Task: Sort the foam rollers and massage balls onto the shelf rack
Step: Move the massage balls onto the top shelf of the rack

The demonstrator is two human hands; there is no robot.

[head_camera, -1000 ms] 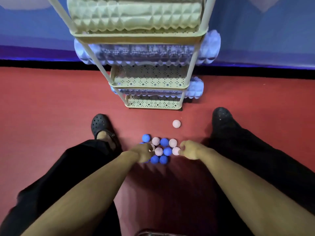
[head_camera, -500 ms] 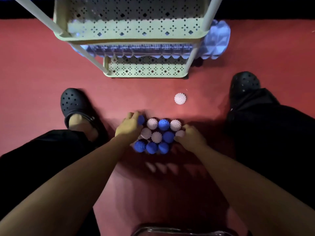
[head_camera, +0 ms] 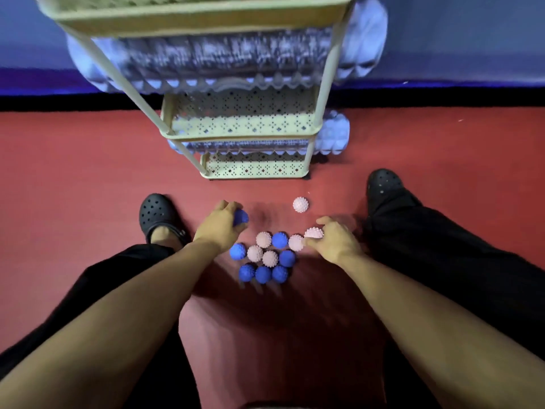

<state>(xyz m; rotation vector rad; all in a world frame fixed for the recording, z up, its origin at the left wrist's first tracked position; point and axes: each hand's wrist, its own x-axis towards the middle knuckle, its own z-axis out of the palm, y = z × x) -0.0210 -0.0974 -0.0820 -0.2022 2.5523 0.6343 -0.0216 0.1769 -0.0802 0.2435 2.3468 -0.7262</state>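
- Massage balls, blue and pale pink and all spiky, lie bunched on the red floor between our two feet, just in front of the shelf rack.
- Our left hand curls its fingers round one blue ball, at the left edge of the bunch and slightly ahead of it.
- Our right hand pinches a pink ball at the right edge of the bunch; this ball touches a neighbouring pink one.
- One stray pink ball sits alone on the floor, apart from the bunch, between our right hand and the rack's lowest tier.
- Pale blue foam rollers lie crosswise on the rack: a large foam roller on an upper tier, and a lower foam roller beneath, both poking out past the posts on the right.
- On the top tier we see a pale textured thing at the frame's upper edge; it is too cropped to tell what it is.
- Black clogs and dark trousers frame the bunch on both sides.
- A blue wall stands behind the rack.
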